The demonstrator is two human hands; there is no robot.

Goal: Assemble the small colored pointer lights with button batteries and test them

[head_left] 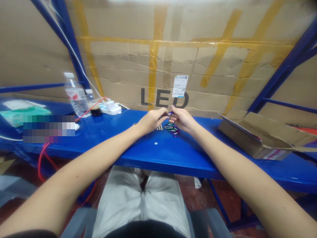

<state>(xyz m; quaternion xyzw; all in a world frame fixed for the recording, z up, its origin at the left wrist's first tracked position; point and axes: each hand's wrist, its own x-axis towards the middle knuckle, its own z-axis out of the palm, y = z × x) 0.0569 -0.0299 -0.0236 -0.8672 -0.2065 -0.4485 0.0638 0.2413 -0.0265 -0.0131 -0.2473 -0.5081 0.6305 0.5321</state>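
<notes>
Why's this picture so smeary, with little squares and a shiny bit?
Head view: blocky squares cover something at the left; the tissue pack beside them looks smeared. Head view: the left forearm and right forearm look stretched, probably by a wide lens. Head view: the yellow tape catches glare; the carabiners look soft.

- Place: apparently a workshop or storeroom corner.
- Workbench (pixel 163 157), blue, metal-looking.
- Uprights (pixel 277 77), blue, flanking the workbench.
- Cardboard panel (pixel 185 61), taped, lettered "LED", behind the workbench.
- Carton (pixel 240 138), open, on the workbench's right.
- Power strip (pixel 112 109), at the workbench's back edge.
</notes>
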